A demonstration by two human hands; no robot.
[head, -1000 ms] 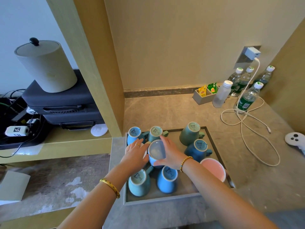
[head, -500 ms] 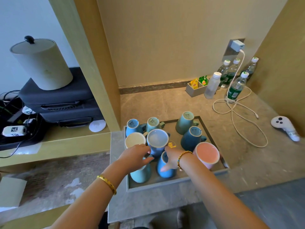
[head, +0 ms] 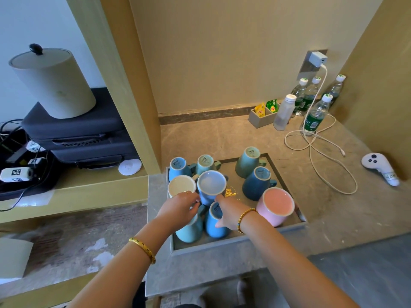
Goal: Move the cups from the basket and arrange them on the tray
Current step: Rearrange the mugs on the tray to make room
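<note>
A grey tray holds several cups. A light blue cup stands upright in the middle, with a cream cup to its left and a pink cup to its right. Upside down behind them are a dark blue cup, a green cup, a teal cup and a blue cup. My left hand hovers over a near teal cup, its fingertips at the light blue cup's side. My right hand lies over a near blue cup, index finger touching the light blue cup. No basket is in view.
Water bottles, a tea-bag box and a white charging cable lie at the back right of the stone counter. A white controller sits at the far right. A wooden partition stands left of the tray, with black cases beyond it.
Both hands held the light blue cup a second ago. It now stands on the tray, and the hands have drawn back toward me, leaving the cream cup uncovered.
</note>
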